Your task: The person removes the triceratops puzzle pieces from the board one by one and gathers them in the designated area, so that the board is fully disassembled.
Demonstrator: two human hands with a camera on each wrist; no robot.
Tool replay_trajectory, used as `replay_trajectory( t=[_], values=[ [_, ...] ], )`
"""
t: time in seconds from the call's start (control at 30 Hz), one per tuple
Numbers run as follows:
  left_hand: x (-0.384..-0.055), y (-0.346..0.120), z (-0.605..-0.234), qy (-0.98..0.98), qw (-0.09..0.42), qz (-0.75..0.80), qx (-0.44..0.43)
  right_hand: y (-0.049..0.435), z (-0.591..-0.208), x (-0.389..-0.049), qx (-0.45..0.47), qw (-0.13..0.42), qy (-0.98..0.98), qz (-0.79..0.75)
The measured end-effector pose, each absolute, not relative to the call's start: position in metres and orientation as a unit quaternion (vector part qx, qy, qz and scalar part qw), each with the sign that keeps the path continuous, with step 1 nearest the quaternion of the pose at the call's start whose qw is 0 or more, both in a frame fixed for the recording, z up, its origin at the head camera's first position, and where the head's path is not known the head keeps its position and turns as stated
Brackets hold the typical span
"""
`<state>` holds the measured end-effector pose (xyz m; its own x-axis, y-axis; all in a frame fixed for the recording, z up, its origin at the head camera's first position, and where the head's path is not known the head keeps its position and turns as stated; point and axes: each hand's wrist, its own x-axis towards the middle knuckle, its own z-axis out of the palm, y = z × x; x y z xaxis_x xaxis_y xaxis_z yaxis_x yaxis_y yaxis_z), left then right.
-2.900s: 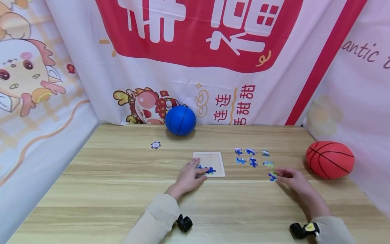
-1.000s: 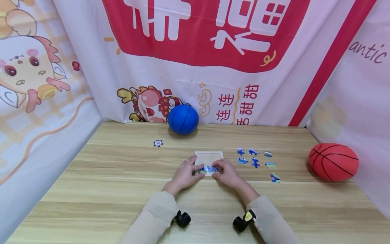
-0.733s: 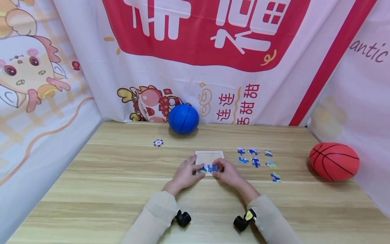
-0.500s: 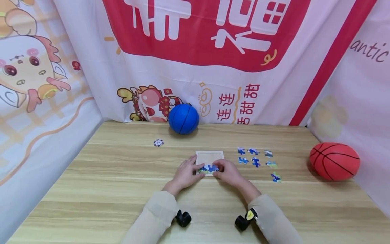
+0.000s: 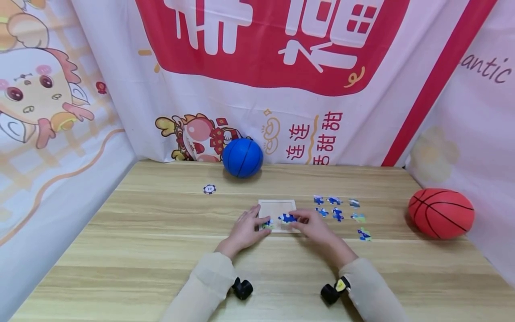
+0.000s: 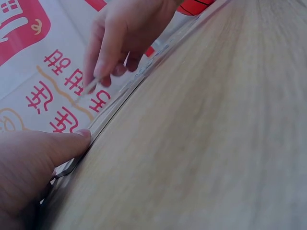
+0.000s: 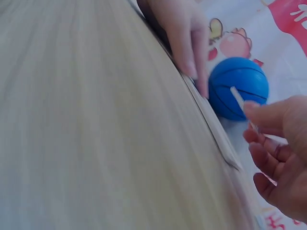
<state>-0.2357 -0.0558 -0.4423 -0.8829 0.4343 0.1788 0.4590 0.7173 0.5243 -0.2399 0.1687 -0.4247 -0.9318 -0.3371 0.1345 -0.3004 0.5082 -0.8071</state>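
Note:
A square puzzle tray (image 5: 277,202) with a pale rim lies mid-table. My left hand (image 5: 243,230) rests at its left side, fingers fairly straight. Its thumb and index finger touch the tray and a green-and-blue puzzle piece (image 5: 268,223) in the near left corner. My right hand (image 5: 314,226) pinches a dark blue jigsaw piece (image 5: 287,218) between thumb and fingers above the tray. In the right wrist view that puzzle piece (image 7: 237,97) appears edge-on, raised and tilted. The left wrist view shows my left thumb (image 6: 72,143) on the tray's edge.
Several loose puzzle pieces (image 5: 337,213) lie right of the tray, one (image 5: 364,234) nearer me. A blue ball (image 5: 242,157) stands at the back, a red ball (image 5: 441,213) at the right edge. A round chip (image 5: 209,189) lies left. Printed curtains (image 5: 257,103) surround the table.
My right hand came from the loose pieces at the right to the tray. Over the last half second it has lifted the blue piece, moving slightly right. The left hand stays in place.

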Motion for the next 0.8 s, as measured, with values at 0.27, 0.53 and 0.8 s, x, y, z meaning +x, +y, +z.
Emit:
replay_trajectory(
  t=[0.27, 0.53, 0.8],
  values=[
    [-0.236, -0.055, -0.442, -0.923, 0.027, -0.297, -0.245, 0.222, -0.414, -0.230, -0.159, 0.006, 0.873, -0.461],
    [-0.235, -0.056, -0.443, -0.921, 0.023, -0.304, -0.243, 0.273, -0.413, -0.222, -0.161, -0.024, 0.888, -0.430],
    [-0.236, -0.056, -0.445, -0.921, 0.030, -0.302, -0.244, 0.302, -0.419, -0.218, -0.142, -0.014, 0.898, -0.416]
  ],
)
